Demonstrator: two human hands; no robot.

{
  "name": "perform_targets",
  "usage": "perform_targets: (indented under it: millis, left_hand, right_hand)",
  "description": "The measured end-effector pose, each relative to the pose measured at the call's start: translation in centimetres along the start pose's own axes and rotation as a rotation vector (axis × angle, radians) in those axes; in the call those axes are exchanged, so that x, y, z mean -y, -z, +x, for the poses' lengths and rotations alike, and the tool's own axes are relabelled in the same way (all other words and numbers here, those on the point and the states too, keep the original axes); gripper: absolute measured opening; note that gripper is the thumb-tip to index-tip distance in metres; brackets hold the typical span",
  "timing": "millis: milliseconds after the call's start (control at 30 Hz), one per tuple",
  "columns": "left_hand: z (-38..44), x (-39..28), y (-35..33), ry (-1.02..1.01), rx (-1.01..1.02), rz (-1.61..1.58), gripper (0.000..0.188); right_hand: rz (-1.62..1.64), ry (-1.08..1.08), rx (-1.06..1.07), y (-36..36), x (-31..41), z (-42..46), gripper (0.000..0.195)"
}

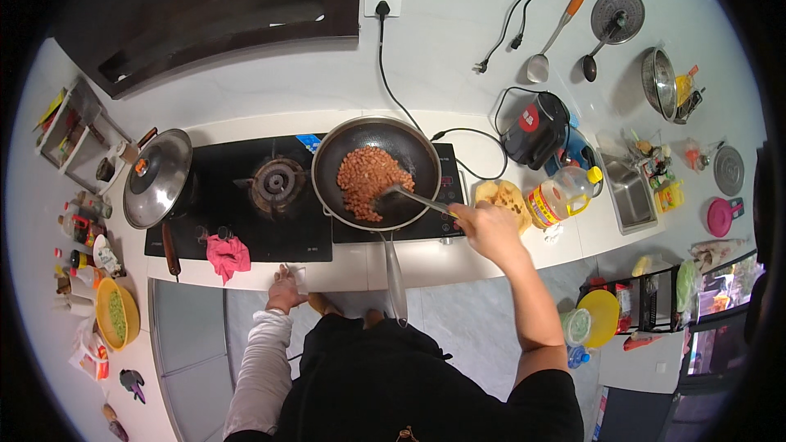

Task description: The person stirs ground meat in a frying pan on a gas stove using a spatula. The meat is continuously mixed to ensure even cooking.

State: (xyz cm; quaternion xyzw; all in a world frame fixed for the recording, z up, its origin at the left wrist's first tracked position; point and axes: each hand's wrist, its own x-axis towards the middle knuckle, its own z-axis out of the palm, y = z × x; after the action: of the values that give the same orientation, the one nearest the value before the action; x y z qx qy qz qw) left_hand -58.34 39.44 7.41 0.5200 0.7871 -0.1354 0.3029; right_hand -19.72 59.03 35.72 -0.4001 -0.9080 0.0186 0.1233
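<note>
My right hand [491, 230] is closed around the handle of a metal spatula [424, 199]. The spatula's blade is partly buried in a heap of reddish-brown peanuts [371, 178], spread over the bottom and left side of a dark wok [424, 153]. This wok stands on an induction cooktop [448, 221], its long metal handle [395, 279] pointing towards me. At the counter's front edge rests my left hand [285, 291], thumb apart from the fingers. A small white piece [299, 273], perhaps tissue, lies beside its fingertips; whether they touch it is unclear.
Left of the wok is a gas burner [277, 183], with a pink cloth [228, 256] by the hob's front edge. A domed lid [158, 179] leans farther left. On the right stand an oil bottle [565, 196], yellowish spongy pieces [506, 199] and a black appliance [537, 129].
</note>
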Motion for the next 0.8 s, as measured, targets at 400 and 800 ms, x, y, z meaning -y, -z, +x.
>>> perform_targets:
  millis: [400, 800]
  left_hand:
    - [0.2, 0.4, 0.1, -0.004, 0.026, -0.006, 0.117]
    - [-0.4, 0.3, -0.2, 0.001, -0.006, 0.018, 0.112]
  right_hand:
    - [0.047, -0.005, -0.126, -7.1, 1.1, 6.8, 0.024]
    - [-0.214, 0.048, 0.037, 5.9, -1.0, -0.5, 0.025]
